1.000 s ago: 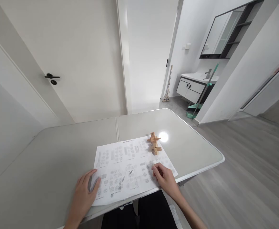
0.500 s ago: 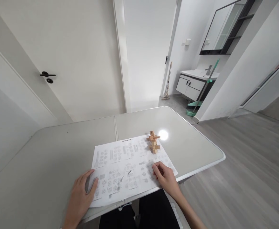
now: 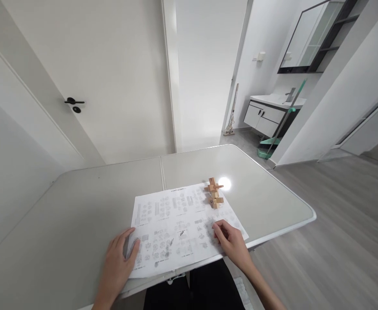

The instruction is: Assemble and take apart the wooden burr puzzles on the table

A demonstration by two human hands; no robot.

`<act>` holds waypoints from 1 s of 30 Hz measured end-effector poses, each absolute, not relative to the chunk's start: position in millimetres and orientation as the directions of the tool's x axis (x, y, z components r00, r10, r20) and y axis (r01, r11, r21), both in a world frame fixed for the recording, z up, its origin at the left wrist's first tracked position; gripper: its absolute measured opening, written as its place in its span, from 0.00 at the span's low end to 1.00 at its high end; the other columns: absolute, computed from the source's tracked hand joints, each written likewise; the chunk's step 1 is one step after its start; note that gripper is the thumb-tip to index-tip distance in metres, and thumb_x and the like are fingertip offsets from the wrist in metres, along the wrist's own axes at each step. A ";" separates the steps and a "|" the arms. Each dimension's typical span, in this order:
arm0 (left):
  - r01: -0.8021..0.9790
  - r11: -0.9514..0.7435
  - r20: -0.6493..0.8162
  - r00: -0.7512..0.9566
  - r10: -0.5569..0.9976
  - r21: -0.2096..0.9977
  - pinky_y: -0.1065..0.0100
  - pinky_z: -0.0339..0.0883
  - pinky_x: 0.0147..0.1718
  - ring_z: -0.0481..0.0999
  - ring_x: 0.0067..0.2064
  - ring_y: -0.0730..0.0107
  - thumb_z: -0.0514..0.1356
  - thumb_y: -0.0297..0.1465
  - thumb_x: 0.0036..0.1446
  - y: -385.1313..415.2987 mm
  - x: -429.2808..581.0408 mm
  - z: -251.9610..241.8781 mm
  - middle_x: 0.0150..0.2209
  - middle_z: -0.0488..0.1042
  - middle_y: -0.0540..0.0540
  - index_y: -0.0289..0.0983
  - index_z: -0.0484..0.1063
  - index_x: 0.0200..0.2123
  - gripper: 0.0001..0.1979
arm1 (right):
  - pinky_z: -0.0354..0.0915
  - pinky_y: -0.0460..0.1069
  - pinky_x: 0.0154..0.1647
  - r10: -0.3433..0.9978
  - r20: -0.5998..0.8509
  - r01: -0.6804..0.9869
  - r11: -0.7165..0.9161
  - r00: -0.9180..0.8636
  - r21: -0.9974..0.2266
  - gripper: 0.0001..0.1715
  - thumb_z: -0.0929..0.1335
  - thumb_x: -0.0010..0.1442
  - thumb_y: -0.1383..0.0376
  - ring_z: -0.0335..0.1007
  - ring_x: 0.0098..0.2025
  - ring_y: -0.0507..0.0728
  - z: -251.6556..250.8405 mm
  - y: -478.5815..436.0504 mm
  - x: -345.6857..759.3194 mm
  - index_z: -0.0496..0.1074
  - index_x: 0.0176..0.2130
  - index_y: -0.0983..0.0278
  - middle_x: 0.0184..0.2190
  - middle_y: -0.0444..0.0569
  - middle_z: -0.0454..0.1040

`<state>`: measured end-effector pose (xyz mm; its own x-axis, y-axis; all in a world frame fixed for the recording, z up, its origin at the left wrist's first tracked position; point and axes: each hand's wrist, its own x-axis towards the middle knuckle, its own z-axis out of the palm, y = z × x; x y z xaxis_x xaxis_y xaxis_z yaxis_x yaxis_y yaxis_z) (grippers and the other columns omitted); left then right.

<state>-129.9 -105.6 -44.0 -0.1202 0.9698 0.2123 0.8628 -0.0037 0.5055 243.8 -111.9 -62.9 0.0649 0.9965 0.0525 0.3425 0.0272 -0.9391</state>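
A large white printed sheet (image 3: 172, 224) with small grey diagrams lies flat near the table's front edge. My left hand (image 3: 119, 256) rests over the sheet's left edge, thumb on the paper and fingers apart. Over the lower right part of the sheet is my right hand (image 3: 230, 239), its fingers curled in together; whether anything small is inside them is hidden. Beyond that hand, at the sheet's upper right, stands a wooden interlocking puzzle (image 3: 214, 193) of crossed notched sticks. Neither hand touches it.
The pale folding table (image 3: 88, 215) has a seam across its middle and a metal rim. White doors stand behind it. To the far right are a washbasin cabinet (image 3: 269, 114), a mop (image 3: 233, 112) and a green dustpan (image 3: 265, 153) with a long handle.
The whole view has shifted slightly, so everything appears a little further right. Both hands, the sheet and the wooden puzzle keep their places relative to each other.
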 end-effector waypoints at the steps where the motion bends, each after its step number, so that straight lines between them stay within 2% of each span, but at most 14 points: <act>1: 0.862 -0.002 0.208 -0.120 0.971 0.507 0.45 0.65 0.61 0.70 0.61 0.47 0.54 0.50 0.64 -106.1 -130.2 -44.2 0.58 0.74 0.41 0.41 0.72 0.57 0.26 | 0.61 0.48 0.29 0.997 0.047 0.338 0.025 0.057 -0.941 0.24 0.63 0.69 0.45 0.65 0.25 0.56 -62.3 -111.9 244.2 0.70 0.33 0.60 0.23 0.44 0.71; 8: 0.851 -0.001 0.183 -0.112 0.977 0.525 0.43 0.64 0.62 0.68 0.62 0.47 0.53 0.50 0.64 -105.8 -132.2 -44.8 0.59 0.73 0.41 0.42 0.71 0.58 0.26 | 0.63 0.48 0.27 0.999 -0.006 0.261 0.003 -0.033 -0.965 0.28 0.64 0.66 0.40 0.64 0.23 0.54 -46.9 -104.8 261.4 0.69 0.33 0.60 0.24 0.43 0.71; 23: 0.832 -0.010 0.201 -0.123 0.972 0.555 0.45 0.68 0.60 0.72 0.60 0.46 0.53 0.50 0.63 -106.3 -131.2 -38.1 0.55 0.76 0.41 0.42 0.73 0.54 0.25 | 0.62 0.48 0.28 0.996 0.033 0.274 0.011 0.077 -0.962 0.27 0.65 0.65 0.40 0.64 0.24 0.55 -60.0 -87.1 276.2 0.70 0.34 0.60 0.24 0.44 0.71; 30: 0.849 0.023 0.250 -0.181 0.951 0.528 0.44 0.63 0.64 0.67 0.64 0.45 0.52 0.51 0.63 -106.5 -137.7 -48.8 0.62 0.71 0.39 0.38 0.69 0.60 0.30 | 0.62 0.49 0.27 0.994 0.048 0.287 0.018 0.096 -0.958 0.28 0.65 0.64 0.39 0.65 0.23 0.55 -64.4 -84.7 274.8 0.70 0.34 0.60 0.23 0.44 0.71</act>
